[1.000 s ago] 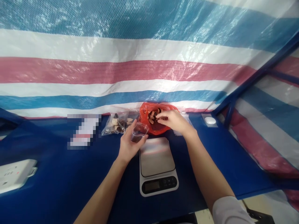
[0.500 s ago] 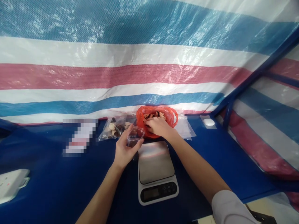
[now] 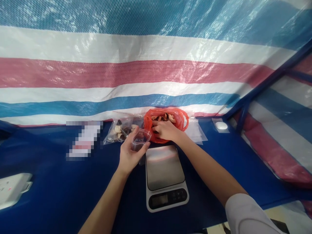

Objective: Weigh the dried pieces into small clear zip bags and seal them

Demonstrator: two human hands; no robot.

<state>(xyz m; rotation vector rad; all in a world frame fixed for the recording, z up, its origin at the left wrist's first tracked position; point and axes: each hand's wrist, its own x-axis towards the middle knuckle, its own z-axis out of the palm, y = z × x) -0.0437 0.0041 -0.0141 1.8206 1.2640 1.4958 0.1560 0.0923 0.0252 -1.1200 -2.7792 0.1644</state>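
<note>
The left hand (image 3: 129,152) grips a clear plastic cup (image 3: 140,140), with the fingers wrapped up around its side and the thumb on the far side. It holds the cup up off the table, with the open top up, right next to the red plastic bag (image 3: 181,118) — so the cup and the bag are close together. The right hand (image 3: 165,130) is at the mouth of the bag, fingers bent down over the brown and pale pieces (image 3: 163,117) inside. I cannot tell if those fingers are pinching a piece or just touching them. I also cannot tell if the cup has anything in it.

Just in front of the bag sits a digital kitchen scale (image 3: 165,198), between the person and the bag, so the right arm reaches past its back corner. To the left of the bag lies a clear zip bag (image 3: 126,122) with more pieces in it, and flat clear bags (image 3: 195,131) lie to the right. A white power strip (image 3: 12,190) sits on the blue table cover (image 3: 48,185), and a striped tarp (image 3: 146,73) hangs behind it all.
</note>
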